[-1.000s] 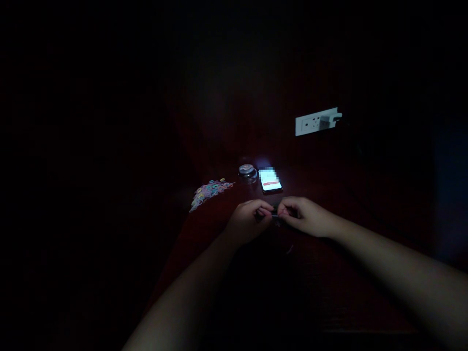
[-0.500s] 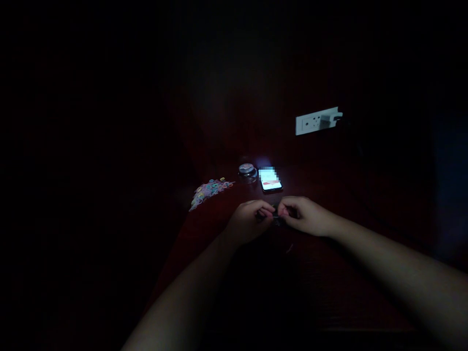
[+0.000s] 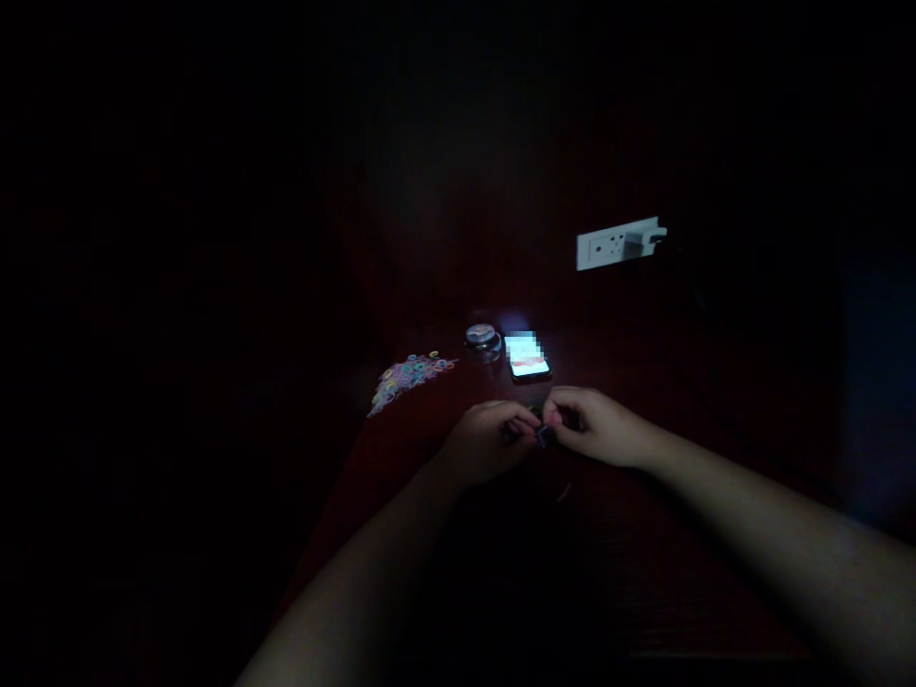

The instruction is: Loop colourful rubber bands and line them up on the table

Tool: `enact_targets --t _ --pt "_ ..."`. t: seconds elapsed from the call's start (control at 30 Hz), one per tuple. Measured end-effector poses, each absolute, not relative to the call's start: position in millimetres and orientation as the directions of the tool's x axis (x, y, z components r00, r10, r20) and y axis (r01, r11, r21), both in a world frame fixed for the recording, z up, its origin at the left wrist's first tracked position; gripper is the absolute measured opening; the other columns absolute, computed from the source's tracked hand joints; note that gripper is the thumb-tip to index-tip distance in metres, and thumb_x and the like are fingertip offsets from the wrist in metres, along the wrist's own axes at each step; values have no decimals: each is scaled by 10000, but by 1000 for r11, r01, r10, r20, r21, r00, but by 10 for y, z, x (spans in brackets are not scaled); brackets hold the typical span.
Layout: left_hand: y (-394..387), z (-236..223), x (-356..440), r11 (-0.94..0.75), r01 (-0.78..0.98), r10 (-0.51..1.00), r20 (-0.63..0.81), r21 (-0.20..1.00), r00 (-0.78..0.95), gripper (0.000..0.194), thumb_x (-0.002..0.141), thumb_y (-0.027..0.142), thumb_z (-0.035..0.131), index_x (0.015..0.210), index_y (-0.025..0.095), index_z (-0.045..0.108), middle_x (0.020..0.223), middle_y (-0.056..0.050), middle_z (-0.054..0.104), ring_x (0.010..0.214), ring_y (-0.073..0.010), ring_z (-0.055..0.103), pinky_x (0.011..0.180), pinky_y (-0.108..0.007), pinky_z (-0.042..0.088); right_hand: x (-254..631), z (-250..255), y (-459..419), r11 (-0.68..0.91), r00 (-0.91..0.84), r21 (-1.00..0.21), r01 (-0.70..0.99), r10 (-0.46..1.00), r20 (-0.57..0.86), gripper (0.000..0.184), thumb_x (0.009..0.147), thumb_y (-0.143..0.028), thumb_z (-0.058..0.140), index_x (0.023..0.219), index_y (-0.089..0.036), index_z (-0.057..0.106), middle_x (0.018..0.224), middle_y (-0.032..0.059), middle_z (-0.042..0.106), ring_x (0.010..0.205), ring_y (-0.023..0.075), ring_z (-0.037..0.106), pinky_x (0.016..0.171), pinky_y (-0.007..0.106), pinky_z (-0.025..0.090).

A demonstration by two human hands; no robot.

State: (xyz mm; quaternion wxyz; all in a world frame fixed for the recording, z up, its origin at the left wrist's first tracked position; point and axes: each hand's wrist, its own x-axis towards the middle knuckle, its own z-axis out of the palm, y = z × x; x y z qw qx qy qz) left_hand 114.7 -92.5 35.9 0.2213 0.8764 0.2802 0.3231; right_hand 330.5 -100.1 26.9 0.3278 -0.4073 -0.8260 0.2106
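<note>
My left hand [image 3: 490,439] and my right hand [image 3: 593,425] meet over the dark red table, fingertips closed in pinches and almost touching. Between them is a small bunch of pale, thin loops [image 3: 542,436] that look like elastic bands; darkness and the fingers hide its exact shape. Beyond my left hand lies a heap of small coloured elastic bands [image 3: 411,379]. One loose pale strand, probably another elastic band [image 3: 564,492], rests on the table nearer to me.
Behind my hands a phone [image 3: 528,355] lies with its screen lit. Left of it stands a small clear round container [image 3: 483,342] with a pale top. A white wall socket [image 3: 616,244] with a plug is at the upper right. The table's left edge [image 3: 322,520] runs past my left forearm.
A thin pale line stretched between my fingertips has given way to a small bunch of loops. My left fingertips have shifted slightly down and right. The whole view has tilted a little.
</note>
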Motion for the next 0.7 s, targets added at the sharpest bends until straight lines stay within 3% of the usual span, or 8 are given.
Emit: enact_targets --t 0.7 --pt "-904 357 1108 -749 458 652 410 478 638 140 809 205 647 942 193 686 838 -17 709 734 -131 650 708 -253 512 3394 183 -830 620 -481 -536 573 784 393 85 792 -184 581 746 -182 653 725 7 546 680 147 516 642 272 399"
